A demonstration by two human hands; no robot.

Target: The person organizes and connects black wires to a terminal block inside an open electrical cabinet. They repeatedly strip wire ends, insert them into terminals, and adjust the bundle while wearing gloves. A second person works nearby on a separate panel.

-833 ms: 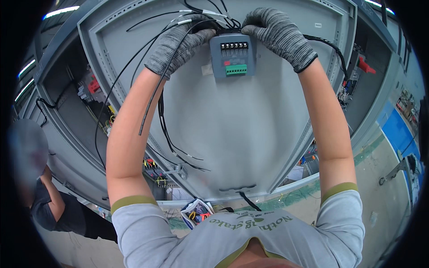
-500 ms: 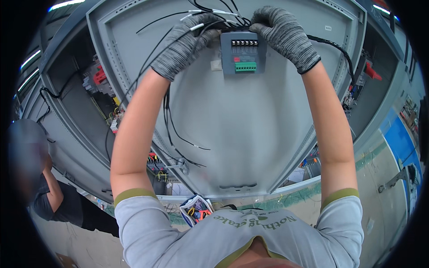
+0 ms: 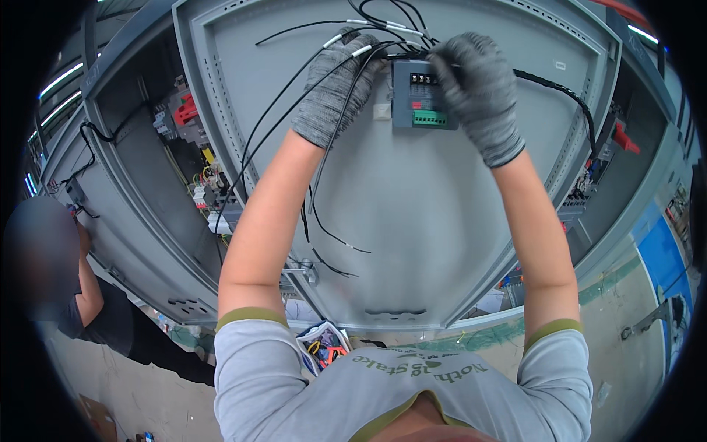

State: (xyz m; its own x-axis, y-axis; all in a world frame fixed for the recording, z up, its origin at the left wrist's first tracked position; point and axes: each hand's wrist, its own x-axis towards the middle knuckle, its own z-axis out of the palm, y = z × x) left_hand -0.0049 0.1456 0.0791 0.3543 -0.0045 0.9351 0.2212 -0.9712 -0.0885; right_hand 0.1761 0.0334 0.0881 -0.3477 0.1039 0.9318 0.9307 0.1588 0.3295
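Observation:
A grey power meter (image 3: 403, 92) with a black screw terminal strip and a green connector (image 3: 429, 118) is fixed on the grey cabinet door (image 3: 398, 221). My left hand (image 3: 340, 92), in a grey knitted glove, is closed at the meter's upper left, around black wires (image 3: 313, 88) with white sleeves. Several wires run over that hand, and its fingertips are partly hidden. My right hand (image 3: 482, 96), gloved alike, is in front of the meter's right side and covers part of the terminal strip. Motion smears its fingers, so I cannot tell whether they hold anything.
A wrapped cable bundle (image 3: 560, 87) runs right across the door. Loose wire ends (image 3: 335, 239) hang below my left hand. Open cabinets with red switch handles (image 3: 185, 110) flank the door. A tool box (image 3: 324, 346) is below, and a person (image 3: 110, 324) is at the left.
My right hand has moved from the meter's top right corner down over its front. My left hand remains at the upper left among the wires. The whole view has shifted slightly.

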